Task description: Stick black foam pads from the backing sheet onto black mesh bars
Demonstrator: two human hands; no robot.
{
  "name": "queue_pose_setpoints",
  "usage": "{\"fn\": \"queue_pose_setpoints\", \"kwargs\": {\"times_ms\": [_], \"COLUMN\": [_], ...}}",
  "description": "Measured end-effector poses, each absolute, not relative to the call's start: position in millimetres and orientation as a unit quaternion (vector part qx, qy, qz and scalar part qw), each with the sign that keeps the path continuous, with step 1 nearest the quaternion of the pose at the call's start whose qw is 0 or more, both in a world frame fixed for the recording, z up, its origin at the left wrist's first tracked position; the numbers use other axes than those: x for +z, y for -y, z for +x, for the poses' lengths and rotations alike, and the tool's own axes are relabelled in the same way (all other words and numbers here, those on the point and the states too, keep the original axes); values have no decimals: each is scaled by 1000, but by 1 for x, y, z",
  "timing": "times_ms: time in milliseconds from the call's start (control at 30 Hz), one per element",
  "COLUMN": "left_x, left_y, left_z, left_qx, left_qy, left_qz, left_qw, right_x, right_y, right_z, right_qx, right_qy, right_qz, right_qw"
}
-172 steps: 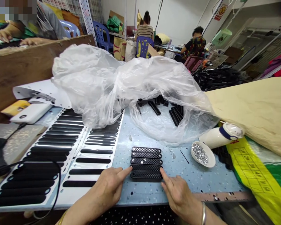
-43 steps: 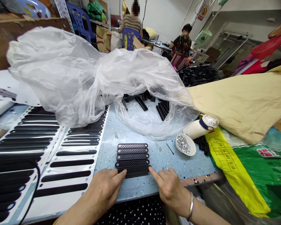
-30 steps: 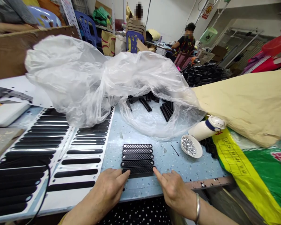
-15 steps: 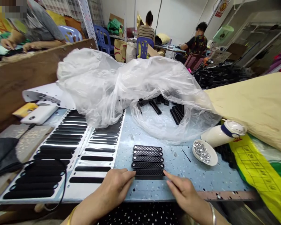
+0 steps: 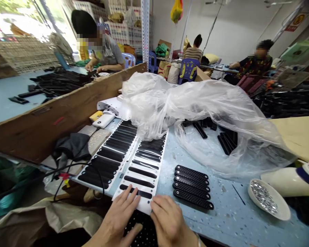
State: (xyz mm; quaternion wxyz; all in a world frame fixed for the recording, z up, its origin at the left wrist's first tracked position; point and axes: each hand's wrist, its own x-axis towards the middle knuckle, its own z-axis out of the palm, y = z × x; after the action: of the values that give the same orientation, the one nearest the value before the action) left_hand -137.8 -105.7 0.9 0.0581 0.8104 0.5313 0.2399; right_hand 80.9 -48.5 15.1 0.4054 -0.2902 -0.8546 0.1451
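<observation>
My left hand (image 5: 119, 214) lies with its fingers stretched out over the near end of a white sheet of black strip stickers (image 5: 141, 204), covering part of the lowest strip (image 5: 142, 194). At the sheet's right edge, by that strip's end, my right hand (image 5: 168, 219) has its fingers curled together and closed on the edge. Whether they also grip the strip is hidden. Several black textured bars (image 5: 193, 199) with round metal ends lie in a row to the right of my hands.
A second sticker sheet (image 5: 103, 171) lies to the left. Clear plastic (image 5: 211, 96) covers the back, with black bars (image 5: 226, 142) inside. At right are a bowl of metal pieces (image 5: 285, 209) and a white bottle (image 5: 278, 181). A wooden board (image 5: 54, 120) divides off a person (image 5: 113, 51).
Both hands have left the row of black bars and moved left onto the near end of the sticker sheet. My view has swung left. The nearest bar now lies free, slightly askew.
</observation>
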Motion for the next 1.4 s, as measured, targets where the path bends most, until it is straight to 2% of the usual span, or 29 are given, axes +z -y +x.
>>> {"fn": "queue_pose_setpoints", "kwargs": {"times_ms": [133,200,267,333,433,500,667,967,1233,1400], "left_x": [18,24,23,16,6,3,0,14,12,13], "left_y": [124,127,128,128,127,127,121,93,85,86], "left_z": [-134,-143,-153,-158,-148,-136,-118,-113,-109,-110], "left_qx": [387,423,425,420,466,508,551,551,559,574], "left_qy": [-566,-630,-706,-726,-639,-575,-517,-495,-495,-496], "left_qz": [716,631,515,391,253,205,161,219,219,210], "left_qw": [132,161,238,378,557,608,635,635,628,617], "right_x": [9,1,-6,-8,-2,4,6,-3,15,5], "right_y": [40,40,46,53,63,64,50,35,34,35], "right_z": [50,48,51,58,68,70,52,41,35,23], "right_qx": [130,111,103,103,123,149,226,404,493,592], "right_qy": [893,905,907,901,894,884,850,767,714,614], "right_qz": [-321,-316,-301,-283,-252,-250,-291,-301,-354,-389], "right_qw": [288,261,275,311,348,367,378,397,348,349]}}
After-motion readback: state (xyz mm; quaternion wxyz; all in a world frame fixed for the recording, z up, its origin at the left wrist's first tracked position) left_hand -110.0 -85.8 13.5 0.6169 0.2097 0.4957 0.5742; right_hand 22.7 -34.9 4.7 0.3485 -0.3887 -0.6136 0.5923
